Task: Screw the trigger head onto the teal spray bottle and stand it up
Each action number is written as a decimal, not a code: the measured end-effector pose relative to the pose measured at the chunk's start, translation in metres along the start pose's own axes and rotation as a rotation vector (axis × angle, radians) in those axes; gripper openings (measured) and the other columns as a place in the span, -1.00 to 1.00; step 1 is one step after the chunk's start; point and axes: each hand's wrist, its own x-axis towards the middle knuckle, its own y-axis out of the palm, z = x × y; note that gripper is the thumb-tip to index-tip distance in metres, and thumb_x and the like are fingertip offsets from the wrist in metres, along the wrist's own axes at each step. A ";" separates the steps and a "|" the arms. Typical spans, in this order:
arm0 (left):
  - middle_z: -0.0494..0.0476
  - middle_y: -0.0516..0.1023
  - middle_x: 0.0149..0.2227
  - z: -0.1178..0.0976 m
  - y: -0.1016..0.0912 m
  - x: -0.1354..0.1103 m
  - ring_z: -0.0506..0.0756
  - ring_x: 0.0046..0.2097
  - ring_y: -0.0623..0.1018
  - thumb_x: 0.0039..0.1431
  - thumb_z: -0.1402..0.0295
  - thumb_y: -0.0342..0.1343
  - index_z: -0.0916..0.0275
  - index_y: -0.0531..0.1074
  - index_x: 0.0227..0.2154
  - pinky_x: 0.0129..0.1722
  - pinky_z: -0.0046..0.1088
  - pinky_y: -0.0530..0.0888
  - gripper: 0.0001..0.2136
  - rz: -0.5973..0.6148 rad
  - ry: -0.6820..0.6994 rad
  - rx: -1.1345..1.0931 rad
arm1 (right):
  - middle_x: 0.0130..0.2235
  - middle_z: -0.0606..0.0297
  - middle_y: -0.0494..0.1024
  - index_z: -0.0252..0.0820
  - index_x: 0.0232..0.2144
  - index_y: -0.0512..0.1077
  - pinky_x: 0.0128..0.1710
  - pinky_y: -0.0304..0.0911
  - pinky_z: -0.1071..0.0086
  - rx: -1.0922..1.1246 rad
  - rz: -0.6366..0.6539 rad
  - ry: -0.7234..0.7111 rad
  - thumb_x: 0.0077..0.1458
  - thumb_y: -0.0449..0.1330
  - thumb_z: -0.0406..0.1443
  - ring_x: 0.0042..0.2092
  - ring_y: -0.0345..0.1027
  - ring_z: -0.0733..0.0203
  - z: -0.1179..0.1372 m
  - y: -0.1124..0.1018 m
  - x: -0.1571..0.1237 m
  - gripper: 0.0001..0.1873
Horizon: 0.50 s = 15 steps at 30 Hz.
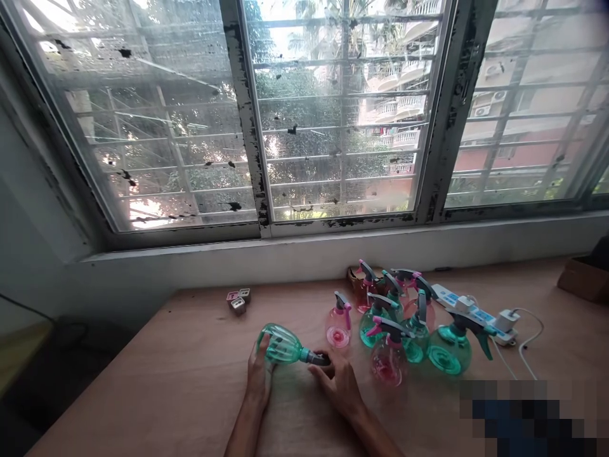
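Note:
A clear green spray bottle (284, 344) lies sideways between my hands, just over the table. My left hand (258, 374) is closed around its base end. At the neck end, my right hand (339, 383) grips the dark grey spray head (318, 359), with the fingers partly hiding it. Beside my right hand stand a pink spray bottle (389, 365) and, farther back, a smaller-looking pink spray bottle (338, 327). A large green spray bottle (450, 352) with a grey and green head stands to the right.
Several more green and pink spray bottles (380, 317) crowd together at the back right. Behind them lies a white power strip (476, 311) with plugs and white cables. Small square blocks (238, 304) sit at the back left. A brown box (585, 279) stands at the far right, and a window (337, 114) rises behind the table (190, 381).

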 end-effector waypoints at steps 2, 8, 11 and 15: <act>-0.04 0.56 -0.39 0.000 0.000 0.000 0.00 -0.36 0.54 -0.02 0.19 0.35 0.22 0.54 -0.26 -0.33 -0.53 0.49 -0.71 0.012 -0.010 0.004 | -0.25 0.13 0.68 -0.16 -0.20 0.53 -0.23 0.45 0.23 0.003 -0.002 0.022 0.11 0.23 0.03 -0.25 0.58 -0.04 0.000 0.000 0.000 -0.59; 0.00 0.58 -0.40 0.000 -0.005 0.002 0.03 -0.39 0.56 -0.04 0.21 0.37 0.25 0.52 -0.29 -0.33 -0.47 0.51 -0.71 0.083 -0.045 0.031 | -0.31 0.13 0.69 -0.15 -0.26 0.54 -0.26 0.38 0.21 -0.017 0.001 0.025 0.18 0.14 0.02 -0.26 0.56 -0.08 0.003 0.002 -0.002 -0.61; 0.00 0.57 -0.36 -0.001 -0.006 0.002 0.01 -0.37 0.56 0.02 0.22 0.34 0.24 0.50 -0.25 -0.31 -0.49 0.50 -0.72 0.108 -0.043 0.043 | -0.43 0.22 0.64 -0.14 -0.37 0.51 -0.34 0.33 0.28 0.009 0.017 0.024 0.23 0.08 -0.01 -0.37 0.53 0.01 0.008 0.003 -0.003 -0.61; -0.03 0.55 -0.37 0.001 -0.007 0.002 0.00 -0.36 0.55 0.02 0.23 0.33 0.22 0.48 -0.24 -0.31 -0.49 0.51 -0.73 0.109 -0.032 0.060 | -0.46 0.27 0.63 -0.12 -0.38 0.47 -0.48 0.33 0.39 0.108 0.026 0.082 0.28 -0.01 0.00 -0.43 0.53 0.11 0.013 0.005 -0.003 -0.58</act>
